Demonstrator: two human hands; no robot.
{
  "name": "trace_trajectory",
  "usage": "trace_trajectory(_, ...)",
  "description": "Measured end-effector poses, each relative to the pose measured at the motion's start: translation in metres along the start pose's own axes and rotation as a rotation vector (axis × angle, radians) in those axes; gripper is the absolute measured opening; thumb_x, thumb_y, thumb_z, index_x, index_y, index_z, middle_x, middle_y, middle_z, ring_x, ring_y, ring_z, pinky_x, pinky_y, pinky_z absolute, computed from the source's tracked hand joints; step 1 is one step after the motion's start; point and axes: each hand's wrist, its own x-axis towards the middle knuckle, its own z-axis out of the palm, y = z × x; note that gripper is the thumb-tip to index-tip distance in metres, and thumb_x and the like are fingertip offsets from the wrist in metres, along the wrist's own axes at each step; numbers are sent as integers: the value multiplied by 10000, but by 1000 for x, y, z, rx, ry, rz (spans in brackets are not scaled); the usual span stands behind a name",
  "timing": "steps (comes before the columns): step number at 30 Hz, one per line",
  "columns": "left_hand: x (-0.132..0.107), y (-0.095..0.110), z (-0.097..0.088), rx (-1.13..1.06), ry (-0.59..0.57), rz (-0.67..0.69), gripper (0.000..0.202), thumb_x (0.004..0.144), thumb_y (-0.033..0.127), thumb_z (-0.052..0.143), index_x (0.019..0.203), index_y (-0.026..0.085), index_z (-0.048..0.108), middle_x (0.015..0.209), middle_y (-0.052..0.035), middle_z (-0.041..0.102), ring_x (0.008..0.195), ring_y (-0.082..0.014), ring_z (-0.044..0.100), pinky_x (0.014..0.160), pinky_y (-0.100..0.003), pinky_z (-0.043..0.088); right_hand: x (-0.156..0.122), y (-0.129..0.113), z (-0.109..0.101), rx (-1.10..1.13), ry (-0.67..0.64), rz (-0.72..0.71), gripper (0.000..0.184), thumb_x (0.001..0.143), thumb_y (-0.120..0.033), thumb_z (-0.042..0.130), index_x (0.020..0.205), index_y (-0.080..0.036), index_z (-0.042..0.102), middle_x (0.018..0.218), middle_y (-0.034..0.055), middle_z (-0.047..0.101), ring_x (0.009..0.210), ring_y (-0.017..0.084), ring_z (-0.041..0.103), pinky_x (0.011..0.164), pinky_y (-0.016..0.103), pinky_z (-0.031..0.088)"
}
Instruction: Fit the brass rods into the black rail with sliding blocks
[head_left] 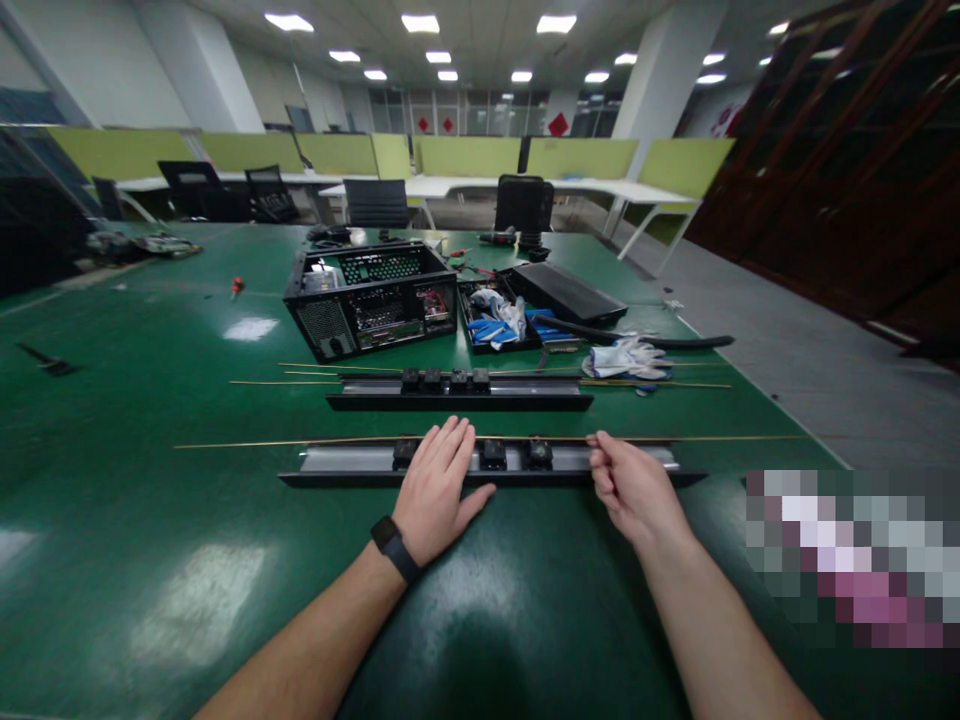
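Note:
My left hand (442,490) lies flat across the nearer black rail (330,479), fingers stretched out and covering part of a small black block. The rail has a pale channel, and other black blocks (493,455) sit in it beside this hand. A long, thin brass-coloured rod (720,438) runs along the rail's far side and past both its ends. My right hand (634,480) is closed in a pinch on this rod near the rail's right part; its fingertips hide the exact grip. Just beyond lies a second black rail (457,403) with several similar blocks.
More thin rods lie around the far rail. Behind stand an open black computer case (375,305) and a black tray (487,345) holding blue-and-white gloves. A white glove (630,360), a black tube (697,342) and a dark panel (570,295) lie on the right of the green table (187,560).

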Motion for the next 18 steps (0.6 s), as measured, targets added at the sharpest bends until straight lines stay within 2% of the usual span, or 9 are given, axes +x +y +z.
trace_trajectory(4,0,1,0,-4,5,2,713,900,404,595,1496,129,316,1517,-158,417,1453,-304,308,1188,-520,289,0,2,0,-33,-38,-10,264,774,-360,756,833,-132,636,573,-2,586,310,43,367,231,134,184)
trace_trajectory(8,0,2,-1,2,3,11,718,904,404,590,1501,125,305,1518,-160,416,1449,-303,318,1189,-514,289,-1,3,2,-61,-78,3,261,768,-353,765,836,-132,643,579,-3,587,307,40,354,233,134,174)
trace_trajectory(14,1,1,-2,-11,5,17,746,901,386,592,1527,153,260,1515,-163,419,1443,-319,327,1173,-540,307,-1,1,2,-20,-25,19,199,783,-299,741,794,-136,627,551,-11,556,312,45,350,231,136,183)
trace_trajectory(18,1,2,-2,2,5,8,717,902,390,593,1505,130,304,1514,-160,422,1446,-305,324,1186,-514,297,1,1,0,-12,-3,14,178,802,-285,715,786,-136,620,544,-11,552,313,46,357,232,137,194)
